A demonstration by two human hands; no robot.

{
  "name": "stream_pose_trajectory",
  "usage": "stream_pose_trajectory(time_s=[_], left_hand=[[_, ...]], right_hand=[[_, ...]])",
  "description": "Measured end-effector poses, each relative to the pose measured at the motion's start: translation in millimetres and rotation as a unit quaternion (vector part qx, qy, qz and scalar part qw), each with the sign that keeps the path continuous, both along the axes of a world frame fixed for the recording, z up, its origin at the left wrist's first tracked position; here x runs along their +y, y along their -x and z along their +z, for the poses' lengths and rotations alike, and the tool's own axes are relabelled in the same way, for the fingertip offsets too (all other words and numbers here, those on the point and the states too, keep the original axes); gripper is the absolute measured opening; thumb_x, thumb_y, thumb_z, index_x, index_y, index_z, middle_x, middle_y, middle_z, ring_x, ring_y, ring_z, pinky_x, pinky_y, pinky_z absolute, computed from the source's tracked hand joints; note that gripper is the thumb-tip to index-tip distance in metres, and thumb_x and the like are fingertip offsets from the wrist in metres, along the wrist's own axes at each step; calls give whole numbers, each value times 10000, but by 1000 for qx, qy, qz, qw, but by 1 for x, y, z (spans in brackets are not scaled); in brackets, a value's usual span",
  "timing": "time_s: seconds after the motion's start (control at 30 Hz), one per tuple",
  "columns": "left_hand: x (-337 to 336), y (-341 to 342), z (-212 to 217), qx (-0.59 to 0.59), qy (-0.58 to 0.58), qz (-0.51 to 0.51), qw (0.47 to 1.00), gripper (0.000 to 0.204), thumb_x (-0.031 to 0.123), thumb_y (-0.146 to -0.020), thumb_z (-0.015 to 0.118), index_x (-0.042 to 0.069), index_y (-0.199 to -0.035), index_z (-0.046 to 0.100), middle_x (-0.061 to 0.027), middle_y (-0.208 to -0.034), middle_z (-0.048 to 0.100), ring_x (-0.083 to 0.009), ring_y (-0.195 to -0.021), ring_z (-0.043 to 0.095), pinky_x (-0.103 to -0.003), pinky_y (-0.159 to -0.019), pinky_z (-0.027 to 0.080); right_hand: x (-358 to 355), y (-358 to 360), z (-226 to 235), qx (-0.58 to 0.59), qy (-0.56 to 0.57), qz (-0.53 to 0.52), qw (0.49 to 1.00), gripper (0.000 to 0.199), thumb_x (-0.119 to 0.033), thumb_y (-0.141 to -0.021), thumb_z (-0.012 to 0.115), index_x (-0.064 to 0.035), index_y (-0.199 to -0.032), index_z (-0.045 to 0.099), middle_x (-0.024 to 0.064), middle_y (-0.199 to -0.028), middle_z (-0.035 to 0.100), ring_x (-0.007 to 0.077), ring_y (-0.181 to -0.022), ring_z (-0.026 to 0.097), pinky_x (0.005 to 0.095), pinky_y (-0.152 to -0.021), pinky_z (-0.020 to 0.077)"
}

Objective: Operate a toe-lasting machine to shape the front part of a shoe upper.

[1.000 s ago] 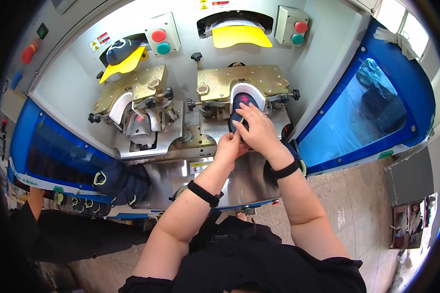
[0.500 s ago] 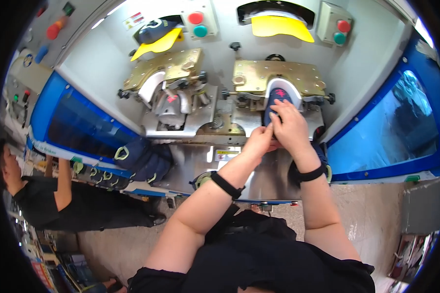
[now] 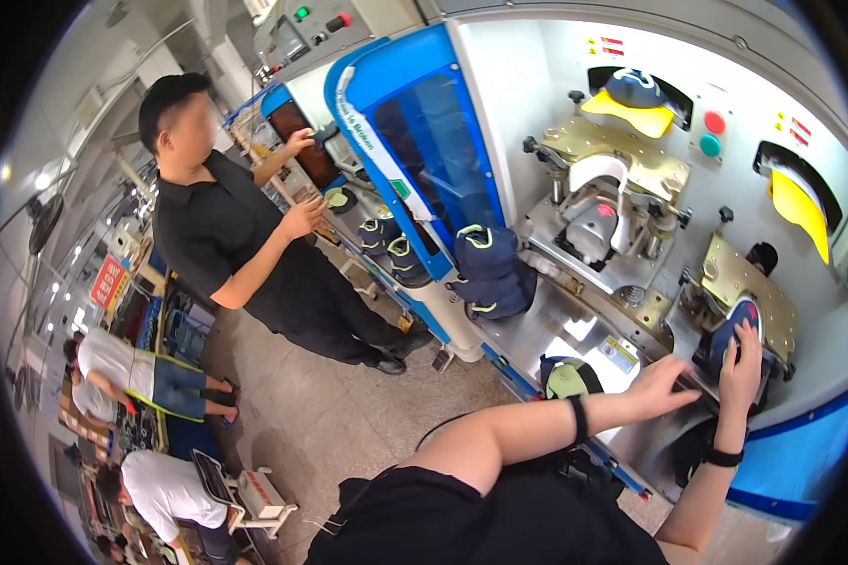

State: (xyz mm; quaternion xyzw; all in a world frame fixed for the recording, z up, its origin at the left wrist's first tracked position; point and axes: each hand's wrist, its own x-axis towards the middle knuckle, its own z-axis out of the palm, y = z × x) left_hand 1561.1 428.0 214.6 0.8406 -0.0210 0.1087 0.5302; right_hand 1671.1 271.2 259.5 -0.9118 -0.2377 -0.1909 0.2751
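Note:
A navy shoe upper (image 3: 733, 328) with a red mark sits on the right-hand station of the machine, under a brass-coloured plate (image 3: 750, 282). My right hand (image 3: 742, 369) rests against this upper with its fingers stretched out, seen edge-on, and it covers part of the upper. Lower and to the left, my left hand (image 3: 662, 389) hovers over the steel edge, fingers apart and nothing in them. On the left-hand station, a grey metal form (image 3: 594, 231) with a red mark stands inside a white curved pad (image 3: 601, 169).
Stacked navy uppers (image 3: 492, 273) stand left on the steel shelf (image 3: 575, 325); another with light green lining (image 3: 567, 377) lies nearer me. Blue door (image 3: 424, 141) flanks the bay. Yellow flaps (image 3: 801, 209) hang behind. A co-worker in black (image 3: 226, 217) stands left.
My view has swung left, bringing the co-worker and workshop into sight. My left hand has come away from the upper and opened; the right stays at it.

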Motion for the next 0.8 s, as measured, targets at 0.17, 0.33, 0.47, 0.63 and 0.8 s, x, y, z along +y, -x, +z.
stream_pose_trajectory(time_s=[0.17,0.33,0.47,0.63,0.8], left_hand=[[71,99,-11,60,-365,47,928,914,455,-612,844,202,-1403,461,-181,-1508,313,-398,-1405,288,-572,-1105,292],[103,131,-86,136,-346,39,927,745,280,-606,864,149,-1284,585,-187,-1519,304,-398,-1434,241,-490,-1127,312],[103,129,-109,79,-353,82,928,457,144,-696,712,47,-1141,674,-203,-1478,389,-385,-1387,347,-431,-1131,327],[99,130,-139,34,-419,141,896,400,251,-810,545,-37,-1035,707,-234,-1334,554,-325,-1325,450,-387,-1137,293],[111,171,-156,-245,-312,191,898,320,184,-781,543,-32,-980,668,-162,-1113,644,-260,-1151,570,-369,-1038,407]], right_hand=[[6,7,1,-86,73,-21,993,354,-165,-974,502,-36,-1301,548,117,-1417,504,344,-1339,421,457,-1119,300],[72,118,-17,-154,41,261,952,465,-23,-793,569,-13,-1257,555,214,-1267,565,370,-1231,507,502,-1041,383],[121,176,-79,177,75,344,919,515,-140,-891,555,-5,-1379,459,230,-1408,449,385,-1303,442,433,-1101,341],[154,199,-110,290,-7,372,882,607,-365,-1004,392,33,-1458,326,247,-1472,390,395,-1366,373,390,-1128,285],[123,175,-190,157,222,352,896,657,-402,-964,411,11,-1468,324,241,-1495,358,387,-1390,340,498,-1123,258]])
